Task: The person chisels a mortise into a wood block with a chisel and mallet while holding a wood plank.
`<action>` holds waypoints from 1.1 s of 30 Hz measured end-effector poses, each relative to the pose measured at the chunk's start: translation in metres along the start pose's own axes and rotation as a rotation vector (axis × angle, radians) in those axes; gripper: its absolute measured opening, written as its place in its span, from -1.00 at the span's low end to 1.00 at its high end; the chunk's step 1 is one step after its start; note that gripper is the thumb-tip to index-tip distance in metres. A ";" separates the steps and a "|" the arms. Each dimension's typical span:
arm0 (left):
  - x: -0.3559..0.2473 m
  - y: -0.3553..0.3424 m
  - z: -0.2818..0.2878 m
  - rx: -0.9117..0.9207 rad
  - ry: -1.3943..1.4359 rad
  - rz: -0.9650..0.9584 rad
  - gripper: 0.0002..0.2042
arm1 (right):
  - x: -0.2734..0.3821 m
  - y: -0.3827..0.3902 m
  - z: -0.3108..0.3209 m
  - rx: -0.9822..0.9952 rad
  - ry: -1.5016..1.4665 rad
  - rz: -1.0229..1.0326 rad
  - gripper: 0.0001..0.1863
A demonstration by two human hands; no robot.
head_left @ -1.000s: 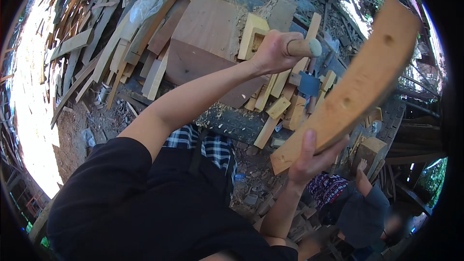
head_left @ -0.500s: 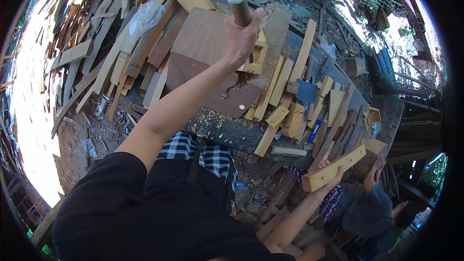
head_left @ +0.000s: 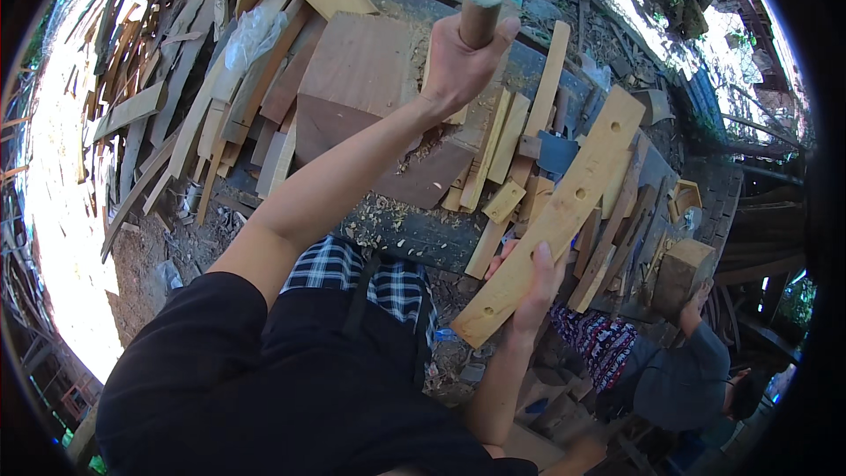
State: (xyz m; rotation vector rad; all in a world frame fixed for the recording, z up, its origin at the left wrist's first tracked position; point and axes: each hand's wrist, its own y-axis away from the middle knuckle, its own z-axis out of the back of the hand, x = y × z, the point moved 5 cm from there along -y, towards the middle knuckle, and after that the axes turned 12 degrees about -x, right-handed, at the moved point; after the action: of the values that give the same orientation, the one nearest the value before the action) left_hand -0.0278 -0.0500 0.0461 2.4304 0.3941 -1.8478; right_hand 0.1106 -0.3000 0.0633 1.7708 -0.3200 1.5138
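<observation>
My left hand [head_left: 463, 62] grips an upright wooden cylinder [head_left: 481, 9] with a pale top above the bench, over a plywood board [head_left: 348, 62] and wood shavings; the cylinder's lower end is hidden by the hand. My right hand [head_left: 538, 286] holds a long pale wooden board [head_left: 582, 194] with several round holes along it, tilted diagonally from near my body up toward the bench's right side. Wooden offcuts, a small holed block [head_left: 504, 200] and a blue flat piece [head_left: 557, 152] lie behind and beside this board.
A dark workbench [head_left: 414, 238] carries many strips and blocks. A large heap of planks [head_left: 154, 106] and a crumpled plastic bag [head_left: 251, 40] are at left. At lower right a co-worker [head_left: 683, 370] has a hand on a wooden block [head_left: 680, 269]. Debris covers the ground.
My left hand moved up from a second ago, turning the cylinder upright. My right hand lowered the board by half a second ago and now has it raised leftward, swung diagonally across the bench.
</observation>
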 end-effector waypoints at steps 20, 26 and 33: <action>0.010 -0.004 -0.017 0.129 -0.099 -0.083 -0.59 | 0.023 0.008 -0.008 -0.001 0.201 0.255 -0.32; 0.007 0.001 -0.024 0.239 -0.229 -0.057 -0.64 | 0.023 0.002 -0.006 -0.047 0.348 0.500 -0.25; -0.004 0.013 -0.024 0.209 -0.125 -0.103 -0.73 | 0.055 0.008 -0.016 -0.096 0.306 0.567 -0.26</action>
State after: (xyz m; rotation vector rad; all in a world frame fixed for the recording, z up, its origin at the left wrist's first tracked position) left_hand -0.0031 -0.0584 0.0556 2.4459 0.3394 -2.1723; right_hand 0.1084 -0.2790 0.1172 1.4051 -0.7698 2.0923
